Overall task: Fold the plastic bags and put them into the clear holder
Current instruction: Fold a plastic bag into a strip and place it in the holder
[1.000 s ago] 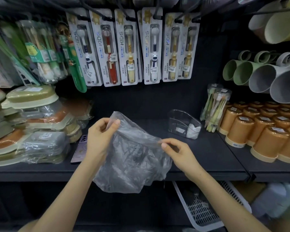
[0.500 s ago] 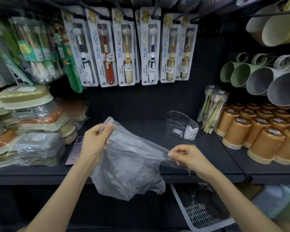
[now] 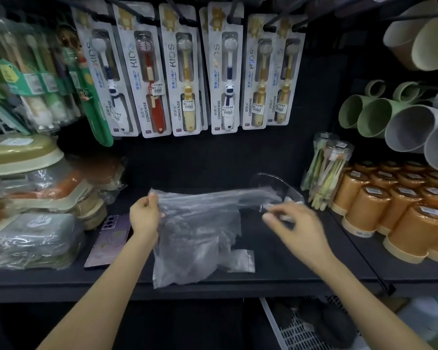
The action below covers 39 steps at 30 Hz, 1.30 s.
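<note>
A clear, crinkled plastic bag (image 3: 195, 236) is stretched sideways over the black shelf (image 3: 288, 269), its lower part hanging at the shelf's front edge. My left hand (image 3: 144, 218) pinches the bag's upper left corner. My right hand (image 3: 296, 226), blurred by motion, has curled fingers that pinch the bag's thin, pulled-out right end. The clear holder (image 3: 276, 183) stands just behind my right hand, partly hidden by the bag, with something white inside at its right side.
A purple phone (image 3: 109, 238) lies left of my left hand. Wrapped soap dishes (image 3: 33, 236) are stacked at the left, and orange cups (image 3: 395, 213) and a toothbrush tube (image 3: 329, 173) stand at the right. Carded toothbrushes (image 3: 185, 79) hang above. A white basket (image 3: 296, 332) sits below.
Both hands have moved apart and down toward the shelf. The bag, bunched and hanging before, is now pulled out wide and low across the shelf, in front of the holder.
</note>
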Available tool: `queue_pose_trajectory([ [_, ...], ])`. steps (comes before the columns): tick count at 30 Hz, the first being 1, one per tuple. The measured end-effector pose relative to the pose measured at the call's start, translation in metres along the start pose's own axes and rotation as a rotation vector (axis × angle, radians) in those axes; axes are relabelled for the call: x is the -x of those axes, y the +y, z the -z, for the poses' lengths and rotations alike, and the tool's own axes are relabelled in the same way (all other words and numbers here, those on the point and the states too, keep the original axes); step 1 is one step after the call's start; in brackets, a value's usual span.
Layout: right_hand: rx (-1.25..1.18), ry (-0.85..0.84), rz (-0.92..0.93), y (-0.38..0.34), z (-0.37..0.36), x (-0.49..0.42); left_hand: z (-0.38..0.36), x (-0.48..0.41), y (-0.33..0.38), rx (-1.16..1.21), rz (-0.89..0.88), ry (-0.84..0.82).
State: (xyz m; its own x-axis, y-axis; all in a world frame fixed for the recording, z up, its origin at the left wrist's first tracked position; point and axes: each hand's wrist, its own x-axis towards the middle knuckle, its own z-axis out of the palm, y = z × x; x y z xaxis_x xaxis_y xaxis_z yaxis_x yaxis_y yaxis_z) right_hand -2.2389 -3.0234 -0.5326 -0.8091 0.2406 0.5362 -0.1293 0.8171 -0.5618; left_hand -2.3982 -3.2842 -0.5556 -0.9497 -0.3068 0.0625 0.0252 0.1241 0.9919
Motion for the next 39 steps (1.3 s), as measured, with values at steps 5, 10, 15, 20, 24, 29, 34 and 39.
queue_pose_trajectory([
  [5,0.250,-0.532,-0.080,0.005,-0.046,0.020,-0.006,-0.012,0.011,0.380,0.460,-0.356],
  [10,0.229,-0.441,-0.157,0.010,-0.075,0.032,0.030,-0.007,-0.003,0.099,0.548,-0.401],
  [15,0.178,-0.312,-0.207,0.017,-0.084,0.041,0.056,0.054,-0.011,-0.196,0.565,-0.499],
  [20,0.194,-0.201,-0.180,0.011,-0.094,0.047,0.048,0.077,-0.008,-0.092,0.424,-0.385],
  [24,0.197,-0.148,-0.145,0.010,-0.095,0.052,0.037,0.072,-0.014,-0.109,0.359,-0.322],
  [29,0.224,-0.157,-0.156,0.018,-0.082,0.052,0.041,0.062,-0.020,-0.042,0.383,-0.271],
  [34,0.074,-0.113,-0.334,0.037,-0.053,0.048,0.058,0.050,-0.028,0.045,0.469,-0.236],
  [39,-0.109,-0.122,-0.454,0.050,-0.032,0.048,0.066,0.050,-0.037,0.046,0.538,-0.285],
])
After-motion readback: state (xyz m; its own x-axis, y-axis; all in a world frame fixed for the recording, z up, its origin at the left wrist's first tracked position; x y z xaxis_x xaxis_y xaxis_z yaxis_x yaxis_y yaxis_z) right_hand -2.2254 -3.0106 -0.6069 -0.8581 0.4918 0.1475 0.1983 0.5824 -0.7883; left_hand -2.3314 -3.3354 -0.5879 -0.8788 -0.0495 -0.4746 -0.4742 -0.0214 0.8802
